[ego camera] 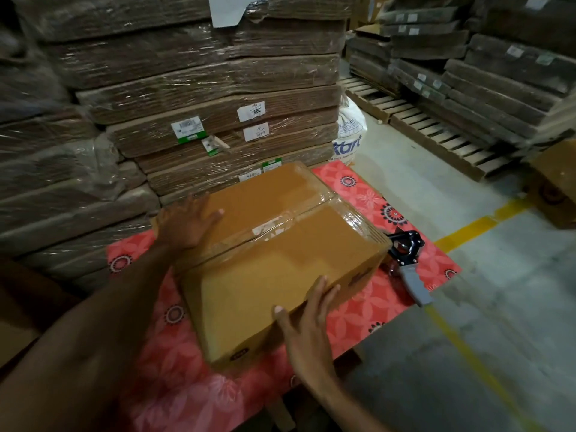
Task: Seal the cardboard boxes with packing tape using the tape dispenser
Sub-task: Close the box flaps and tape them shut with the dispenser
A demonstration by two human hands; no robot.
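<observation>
A closed brown cardboard box [280,260] lies on a red patterned mat [358,310]. Clear packing tape runs along its top seam and down its right end. My left hand [187,224] rests flat on the box's far left top corner, fingers spread. My right hand [307,322] presses against the box's near right edge, fingers spread. The tape dispenser [408,263], black with a grey handle, lies on the mat just right of the box, apart from both hands.
Shrink-wrapped stacks of flat cardboard [202,98] rise right behind the box. More stacks on wooden pallets [436,126] stand at the back right. A white sack [350,132] sits between them. Grey floor with a yellow line [480,227] lies to the right.
</observation>
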